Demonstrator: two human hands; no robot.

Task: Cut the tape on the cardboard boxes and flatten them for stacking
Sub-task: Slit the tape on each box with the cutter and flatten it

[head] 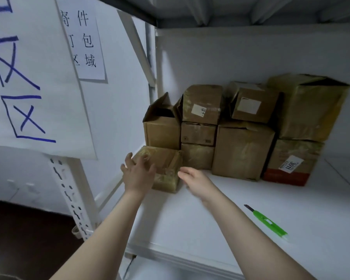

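Both hands open: left hand (138,174) and right hand (194,181) reaching for the small taped box (166,168). Nothing cut yet. Next: pull it clear, grab the green knife (268,222)

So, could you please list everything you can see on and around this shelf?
small taped box: one, brown, front left of the pile, between the hands
other cardboard boxes: eight, brown, stacked against the back wall; the leftmost has open flaps
utility knife: one, green, lying on the shelf to the right of the right arm
shelf: one, white, bearing boxes and knife
paper signs: two, white, hung at left; one has blue handwriting, the other black print
perforated upright: one, white, at the shelf's left front
left hand: one, fingers spread, over the small taped box; contact unclear
right hand: one, empty, beside that box's right edge
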